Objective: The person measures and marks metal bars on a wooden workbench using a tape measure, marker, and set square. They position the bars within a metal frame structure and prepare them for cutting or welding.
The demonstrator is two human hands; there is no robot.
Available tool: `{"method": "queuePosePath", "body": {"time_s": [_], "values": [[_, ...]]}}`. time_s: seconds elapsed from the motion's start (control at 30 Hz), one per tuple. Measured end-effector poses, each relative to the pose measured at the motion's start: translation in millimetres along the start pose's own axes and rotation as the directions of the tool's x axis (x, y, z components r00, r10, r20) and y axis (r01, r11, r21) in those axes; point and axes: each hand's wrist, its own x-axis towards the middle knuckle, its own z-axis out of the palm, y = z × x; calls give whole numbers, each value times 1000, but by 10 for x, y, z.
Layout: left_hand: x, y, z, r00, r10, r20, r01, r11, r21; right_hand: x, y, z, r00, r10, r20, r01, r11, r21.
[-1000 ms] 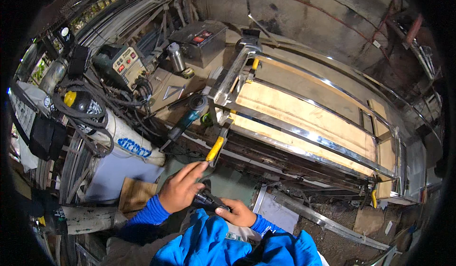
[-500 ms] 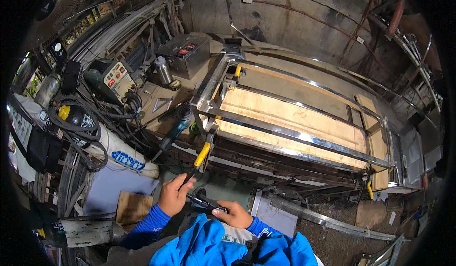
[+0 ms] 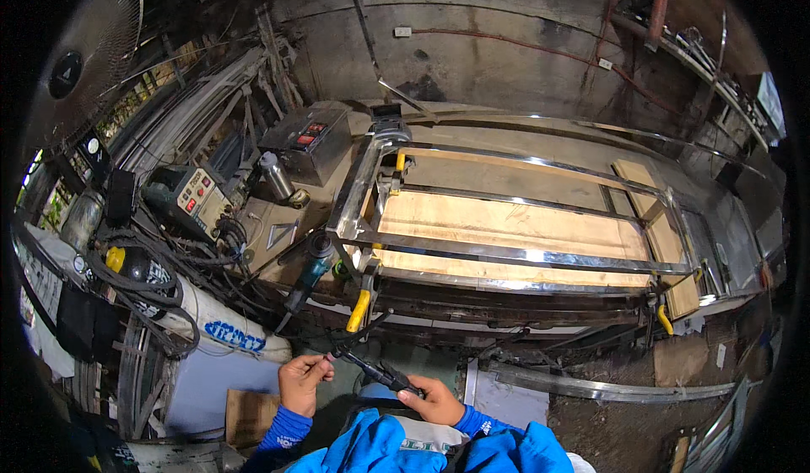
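Note:
My right hand (image 3: 433, 401) is wrapped round the dark handle of a TIG welding torch (image 3: 384, 374), held low in front of my body. From the torch head a long black back cap (image 3: 371, 327) slants up to the right. My left hand (image 3: 305, 383) is at the head's other side, thumb and fingertips pinched together. Whatever sits between those fingertips is too small to make out. Beyond my hands, a shiny metal tube frame (image 3: 523, 256) lies over wooden boards (image 3: 506, 224) on the bench, with yellow-handled clamps (image 3: 359, 308) at its corners.
A teal angle grinder (image 3: 312, 277) rests at the bench's left edge. Further left stand a welding machine (image 3: 190, 200), a white gas cylinder (image 3: 221, 328) with coiled cables, and a fan (image 3: 72, 72). A steel bottle (image 3: 275, 175) stands by a metal box (image 3: 308, 142). Metal lengths (image 3: 607, 391) lie at lower right.
My left hand has left the black back cap and moved down to the torch head's opposite side, pinching there. The torch remains in my right hand. My view has shifted slightly.

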Motion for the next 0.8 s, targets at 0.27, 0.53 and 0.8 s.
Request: {"method": "queuePosePath", "body": {"time_s": [0.27,0.53,0.8], "values": [[129,-48,130,995,98,-25,-92,979,180,18,73,-55,997,-46,-55,43,998,-51],[131,-32,108,980,158,119,-183,954,238,-52,134,-89,991,-101,-86,98,995,-33],[274,-92,205,957,249,148,-276,939,206,-37,52,-158,995,-57,-76,58,998,15]]}}
